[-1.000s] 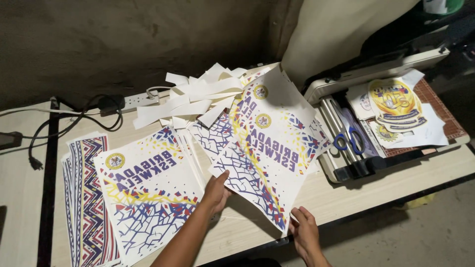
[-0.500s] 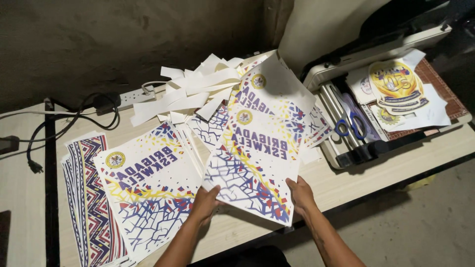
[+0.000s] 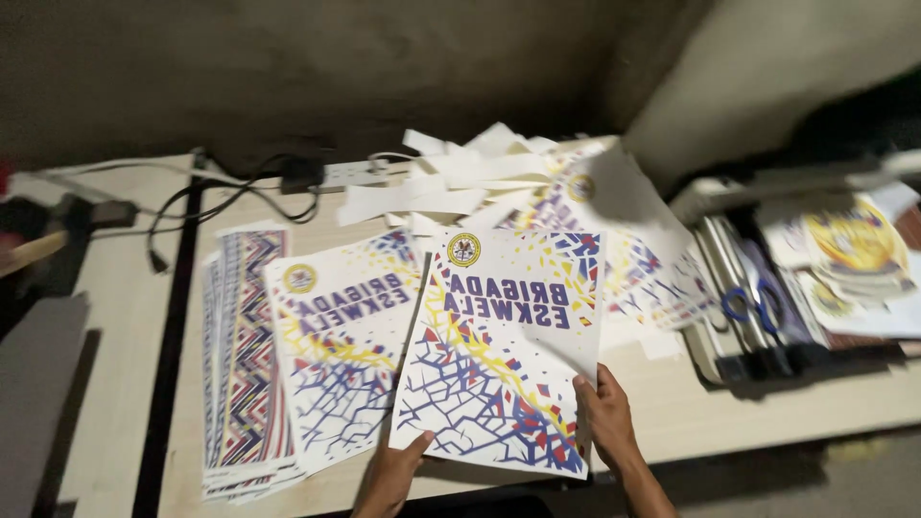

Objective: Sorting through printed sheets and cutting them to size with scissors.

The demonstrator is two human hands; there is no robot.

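Observation:
Both my hands hold one printed sheet (image 3: 499,355), white with a blue cracked pattern, yellow streaks and a round emblem at its top. My left hand (image 3: 395,472) grips its lower left edge and my right hand (image 3: 604,414) grips its lower right edge. The sheet is lifted a little above the wooden table (image 3: 672,403). To its left lies a stack of like sheets (image 3: 336,355), partly under the held one. More such sheets (image 3: 633,249) lie fanned behind it.
A stack of striped prints (image 3: 245,364) lies at far left. White paper strips (image 3: 451,182) are piled at the back near a power strip (image 3: 350,173) and black cables (image 3: 192,206). A paper cutter with blue scissors (image 3: 753,307) and round-logo prints (image 3: 854,245) sits right.
The held sheet has swung left and come closer to me, now overlapping the left stack. My hands stay on its lower corners. The view has shifted right.

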